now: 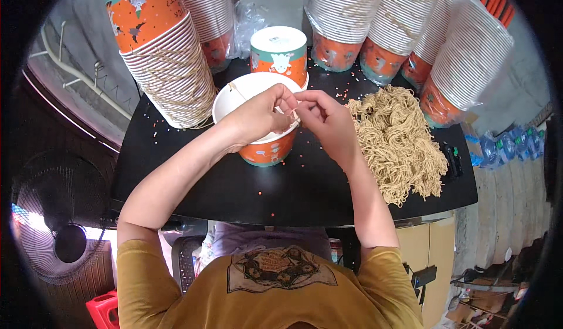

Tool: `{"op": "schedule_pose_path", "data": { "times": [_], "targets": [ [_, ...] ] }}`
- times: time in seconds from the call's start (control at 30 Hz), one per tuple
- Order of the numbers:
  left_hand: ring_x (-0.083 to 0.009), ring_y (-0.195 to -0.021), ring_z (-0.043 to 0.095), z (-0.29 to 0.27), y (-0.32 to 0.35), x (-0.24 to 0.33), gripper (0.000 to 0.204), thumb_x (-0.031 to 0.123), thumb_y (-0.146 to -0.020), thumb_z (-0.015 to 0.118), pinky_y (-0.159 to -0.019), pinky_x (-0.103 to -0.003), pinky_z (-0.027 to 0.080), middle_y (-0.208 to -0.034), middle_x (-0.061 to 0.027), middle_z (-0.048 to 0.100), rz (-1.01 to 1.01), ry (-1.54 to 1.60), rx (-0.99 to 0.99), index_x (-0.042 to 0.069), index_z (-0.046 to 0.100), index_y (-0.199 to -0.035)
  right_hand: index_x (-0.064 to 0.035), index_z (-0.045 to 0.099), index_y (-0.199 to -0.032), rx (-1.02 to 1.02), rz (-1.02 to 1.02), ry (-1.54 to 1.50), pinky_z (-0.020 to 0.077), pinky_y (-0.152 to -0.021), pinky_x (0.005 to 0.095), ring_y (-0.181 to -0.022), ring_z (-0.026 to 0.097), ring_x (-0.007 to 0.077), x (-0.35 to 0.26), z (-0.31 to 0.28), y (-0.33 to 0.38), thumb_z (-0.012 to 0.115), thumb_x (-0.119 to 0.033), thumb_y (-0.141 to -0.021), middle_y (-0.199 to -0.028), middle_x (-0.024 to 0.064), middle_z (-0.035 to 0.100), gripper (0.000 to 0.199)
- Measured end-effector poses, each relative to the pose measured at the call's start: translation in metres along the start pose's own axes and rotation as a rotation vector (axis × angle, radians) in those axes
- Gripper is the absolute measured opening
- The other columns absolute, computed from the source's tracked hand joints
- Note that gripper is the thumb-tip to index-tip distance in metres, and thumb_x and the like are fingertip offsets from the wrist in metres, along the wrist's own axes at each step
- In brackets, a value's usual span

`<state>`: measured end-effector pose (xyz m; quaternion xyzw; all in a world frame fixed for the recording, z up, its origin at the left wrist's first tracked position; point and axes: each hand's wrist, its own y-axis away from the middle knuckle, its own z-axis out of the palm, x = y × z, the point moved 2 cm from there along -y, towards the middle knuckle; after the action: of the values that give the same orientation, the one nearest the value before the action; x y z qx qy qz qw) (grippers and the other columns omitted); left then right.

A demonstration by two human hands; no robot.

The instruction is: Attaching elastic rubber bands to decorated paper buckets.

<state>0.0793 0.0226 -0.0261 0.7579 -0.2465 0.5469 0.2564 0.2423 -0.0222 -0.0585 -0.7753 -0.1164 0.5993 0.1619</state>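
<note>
A black table (234, 194) carries a heap of tan cord (399, 147) and, to its left, an orange bucket (268, 152) standing mouth up. At the bucket's right rim, the left hand (258, 115) and right hand (332, 126) meet, fingers bent inward, though I cannot tell whether they clamp anything; 2 small orange bits (260, 193) lie near the table's front edge.

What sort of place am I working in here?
Likely a small workshop or home handcraft corner: stacks of nested orange-patterned buckets and a loose heap of tan cord share a black table.
</note>
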Motion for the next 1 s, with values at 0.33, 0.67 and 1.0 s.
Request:
{"op": "schedule_pose_path", "data": {
  "times": [0.33,0.67,1.0],
  "targets": [
    [-0.0065,-0.082,0.049,-0.001,0.002,-0.003,0.025,-0.003,-0.084,0.059,-0.075,-0.021,0.042,-0.088,0.0007,0.051,0.117,-0.125,0.079,0.005,0.048,-0.105,-0.0011,0.066,-0.097,-0.023,0.152,0.002,0.0396,-0.057,0.0203,-0.064,0.045,0.0021,-0.005,-0.005,0.007,0.068,-0.014,-0.088,-0.071,-0.0046,0.055,0.016],
    [-0.0171,-0.076,0.057,0.003,0.006,0.006,0.019,0.003,-0.088,0.056,-0.070,-0.032,0.045,-0.082,-0.0075,0.055,0.317,-0.437,0.161,0.005,0.047,-0.104,-0.0026,0.069,-0.092,-0.052,0.191,0.026,0.0361,-0.055,0.0203,-0.062,0.043,0.0026,-0.010,-0.003,0.009,0.070,-0.016,-0.086,-0.069,-0.0056,0.052,0.015],
    [-0.0141,-0.080,0.058,0.000,0.004,0.005,0.022,0.003,-0.087,0.058,-0.073,-0.029,0.046,-0.083,-0.0056,0.056,0.243,-0.380,0.094,0.005,0.047,-0.106,-0.0021,0.065,-0.092,0.008,-0.132,0.133,0.0443,-0.061,0.0224,-0.068,0.054,0.0080,-0.007,-0.006,0.003,0.067,-0.011,-0.086,-0.079,0.0018,0.058,0.010]
  ]
}}
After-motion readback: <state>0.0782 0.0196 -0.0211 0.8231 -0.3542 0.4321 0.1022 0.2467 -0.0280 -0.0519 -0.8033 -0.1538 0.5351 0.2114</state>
